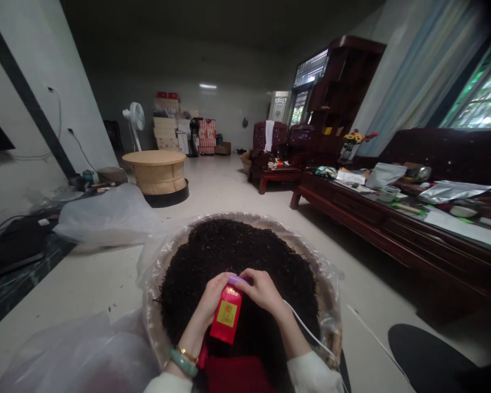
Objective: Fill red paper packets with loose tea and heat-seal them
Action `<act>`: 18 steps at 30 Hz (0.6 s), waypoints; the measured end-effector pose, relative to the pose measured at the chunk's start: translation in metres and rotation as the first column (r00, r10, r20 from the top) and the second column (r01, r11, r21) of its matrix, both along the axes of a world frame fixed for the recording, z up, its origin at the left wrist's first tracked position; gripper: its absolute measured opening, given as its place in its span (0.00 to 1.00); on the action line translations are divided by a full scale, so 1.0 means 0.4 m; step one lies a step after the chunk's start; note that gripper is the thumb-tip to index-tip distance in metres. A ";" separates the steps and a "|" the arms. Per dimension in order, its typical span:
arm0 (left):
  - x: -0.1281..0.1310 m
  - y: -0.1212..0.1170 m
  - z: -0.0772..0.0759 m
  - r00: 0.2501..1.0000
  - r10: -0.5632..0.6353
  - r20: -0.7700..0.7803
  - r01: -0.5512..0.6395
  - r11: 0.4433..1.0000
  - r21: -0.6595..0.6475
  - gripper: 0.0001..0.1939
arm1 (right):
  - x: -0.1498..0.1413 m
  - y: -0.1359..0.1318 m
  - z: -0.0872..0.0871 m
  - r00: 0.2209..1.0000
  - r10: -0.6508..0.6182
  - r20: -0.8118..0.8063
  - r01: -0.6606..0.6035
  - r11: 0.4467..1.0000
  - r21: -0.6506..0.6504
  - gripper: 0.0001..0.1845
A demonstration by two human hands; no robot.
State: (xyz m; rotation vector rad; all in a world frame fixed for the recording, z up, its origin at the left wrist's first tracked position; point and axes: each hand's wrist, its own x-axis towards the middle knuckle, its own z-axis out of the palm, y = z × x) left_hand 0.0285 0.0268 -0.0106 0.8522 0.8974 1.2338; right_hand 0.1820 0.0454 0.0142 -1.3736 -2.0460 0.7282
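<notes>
We find the left hand [211, 297] and right hand [262, 289] in a narrow pinch on the top of a red packet [226, 316], upright over the near part of a plastic-lined round basket [330, 311]. A purple strip [236, 280] shows at its top; we cannot tell whether it is sealed. A large heap of dark loose tea [233, 256] remains in the basket.
</notes>
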 end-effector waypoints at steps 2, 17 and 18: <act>0.001 0.000 0.001 1.000 0.007 -0.002 -0.007 1.000 0.007 0.21 | 0.003 -0.002 -0.003 1.000 0.003 -0.011 -0.003 1.000 0.010 0.12; -0.024 -0.069 0.008 0.962 -0.217 -0.163 0.200 0.973 -0.119 0.27 | 0.037 -0.006 0.057 0.988 0.019 -0.153 -0.030 0.997 -0.073 0.13; -0.024 -0.070 0.010 0.962 -0.218 -0.166 0.200 0.972 -0.119 0.27 | 0.036 -0.006 0.061 0.989 0.013 -0.149 -0.024 0.997 -0.072 0.13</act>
